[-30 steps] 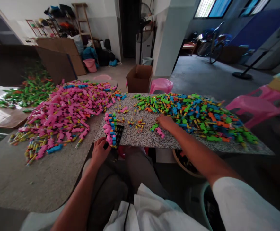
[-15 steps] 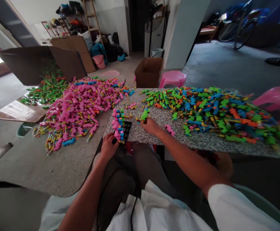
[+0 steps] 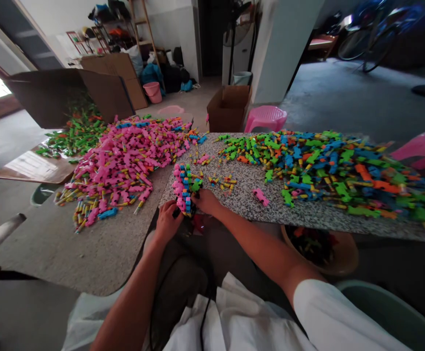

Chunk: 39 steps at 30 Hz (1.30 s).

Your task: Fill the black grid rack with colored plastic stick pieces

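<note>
My left hand [image 3: 166, 220] grips the near end of a black tray [image 3: 183, 191] that holds rows of pink, blue and green toy pieces and leans on the edge of the speckled slab [image 3: 249, 207]. My right hand [image 3: 205, 200] is closed on a green toy piece [image 3: 197, 185] and presses it onto the tray's right side. A lone pink piece [image 3: 260, 196] lies on the slab to the right of that hand. Small yellow sticks [image 3: 222, 182] are scattered just beyond the tray.
A large pink pile [image 3: 125, 156] covers the table on the left, with a green pile [image 3: 71, 136] behind it. A mixed green, blue and orange pile [image 3: 325, 165] fills the slab's right. A basket [image 3: 322, 243] sits under the slab. Pink stools [image 3: 265, 118] and a cardboard box [image 3: 229, 107] stand beyond.
My right hand took a green piece from beside the mixed pile and carried it left to the tray. The left hand kept its hold on the tray. The camera shifted a little.
</note>
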Tool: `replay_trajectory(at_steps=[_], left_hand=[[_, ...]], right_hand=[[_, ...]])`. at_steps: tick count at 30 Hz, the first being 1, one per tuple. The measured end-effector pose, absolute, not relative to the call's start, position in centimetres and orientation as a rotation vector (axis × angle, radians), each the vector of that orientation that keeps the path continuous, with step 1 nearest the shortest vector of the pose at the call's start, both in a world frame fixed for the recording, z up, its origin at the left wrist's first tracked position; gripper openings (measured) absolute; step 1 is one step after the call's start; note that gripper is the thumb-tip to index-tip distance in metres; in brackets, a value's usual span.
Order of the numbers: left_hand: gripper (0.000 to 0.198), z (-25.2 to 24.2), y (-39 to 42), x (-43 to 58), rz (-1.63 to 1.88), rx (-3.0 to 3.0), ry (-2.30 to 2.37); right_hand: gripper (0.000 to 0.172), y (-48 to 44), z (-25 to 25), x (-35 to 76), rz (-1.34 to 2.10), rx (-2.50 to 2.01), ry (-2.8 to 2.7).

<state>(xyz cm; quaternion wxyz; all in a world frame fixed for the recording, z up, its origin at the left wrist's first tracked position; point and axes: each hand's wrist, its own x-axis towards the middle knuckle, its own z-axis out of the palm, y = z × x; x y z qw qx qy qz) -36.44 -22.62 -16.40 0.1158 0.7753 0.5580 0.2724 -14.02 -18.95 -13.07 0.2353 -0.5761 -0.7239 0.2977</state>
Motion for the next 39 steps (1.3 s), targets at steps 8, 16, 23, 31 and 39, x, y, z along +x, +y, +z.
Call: replay_trajectory(at_steps=[8, 16, 23, 31, 39], left_hand=[[0.03, -16.4, -22.7, -36.4, 0.799, 2.277, 1.613], [0.031, -16.5, -22.7, -36.5, 0.792, 2.275, 1.608], [0.027, -16.3, -22.6, -36.4, 0.806, 2.278, 1.604], [0.031, -16.6, -22.4, -36.8, 0.828, 2.293, 1.589], [0.031, -17.0, -22.1, -36.8, 0.819, 2.287, 1.613]], right_hand=[[0.033, -19.5, -13.9, -14.9, 0.642, -1.661, -2.063], [0.035, -19.4, -12.7, -15.3, 0.718, -1.718, -2.054], [0.033, -18.9, -12.5, -15.3, 0.653, -1.689, -2.121], [0.032, -17.9, -12.1, -14.7, 0.719, -1.613, -2.143], [0.027, -17.6, -13.2, -14.8, 0.671, -1.601, -2.127]])
